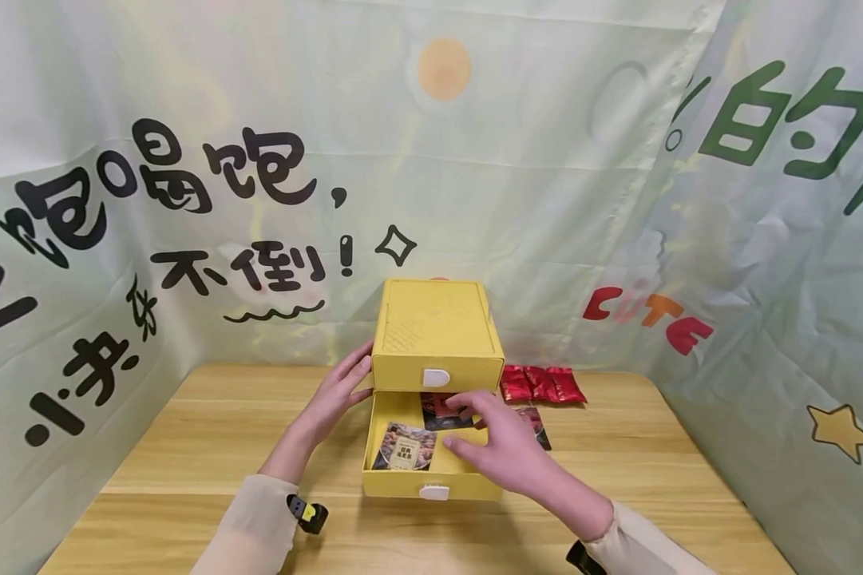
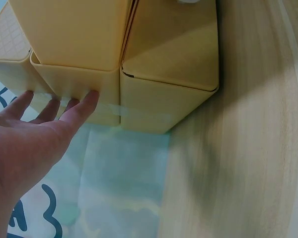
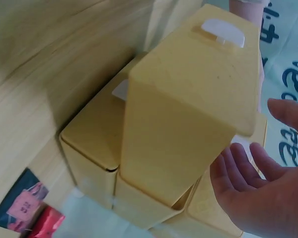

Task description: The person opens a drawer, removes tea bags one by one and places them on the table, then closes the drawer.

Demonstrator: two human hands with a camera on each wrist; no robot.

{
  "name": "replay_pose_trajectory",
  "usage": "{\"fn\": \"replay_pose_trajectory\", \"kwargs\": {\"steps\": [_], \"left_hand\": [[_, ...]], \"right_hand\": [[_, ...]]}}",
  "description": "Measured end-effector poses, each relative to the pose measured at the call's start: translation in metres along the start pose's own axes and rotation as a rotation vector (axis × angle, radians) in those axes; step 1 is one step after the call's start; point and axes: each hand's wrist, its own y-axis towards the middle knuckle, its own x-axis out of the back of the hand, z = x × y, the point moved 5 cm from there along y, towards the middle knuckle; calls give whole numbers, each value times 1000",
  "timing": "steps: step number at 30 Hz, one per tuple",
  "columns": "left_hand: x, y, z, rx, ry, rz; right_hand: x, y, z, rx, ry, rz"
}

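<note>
1. Left hand (image 1: 339, 393): fingers extended against the side of the yellow drawer unit (image 1: 438, 315); light, steady pressure there should brace it.
2. Right hand (image 1: 501, 443): holding nothing, fingers loosely bent over the pulled-out drawer (image 1: 395, 484) (just below the top drawer (image 1: 397, 372)).
3. Inside, a front packet (image 1: 406, 447) and back packet (image 1: 437, 415): probably best laid flat, clear of the rim.

R hand (image 1: 501, 443) hides drawer (image 1: 391, 482) R side + part of rear dark pkt (image 1: 434, 417). 2nd dark pkt (image 1: 541, 426), bench (image 1: 187, 479) R half, partly behind R hand too. Red pkts (image 1: 542, 385) nr far edge: L end meets yellow box (image 1: 438, 319), can't tell if more behind. Small pkt print illegible. Bench near edge cut off, head view bottom. R wrist view: blurry, R hand cut by R edge.
</note>
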Motion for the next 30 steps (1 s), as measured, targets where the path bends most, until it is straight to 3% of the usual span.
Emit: {"fn": "replay_pose_trajectory", "kwargs": {"steps": [5, 15, 30], "left_hand": [[0, -1, 1, 8, 3, -6], [0, -1, -2, -7, 3, 3], [0, -2, -2, -9, 2, -3]], "right_hand": [[-11, 6, 9, 15, -41, 86], [-25, 21, 17, 2, -236, 275], [-51, 41, 9, 11, -435, 349]]}}
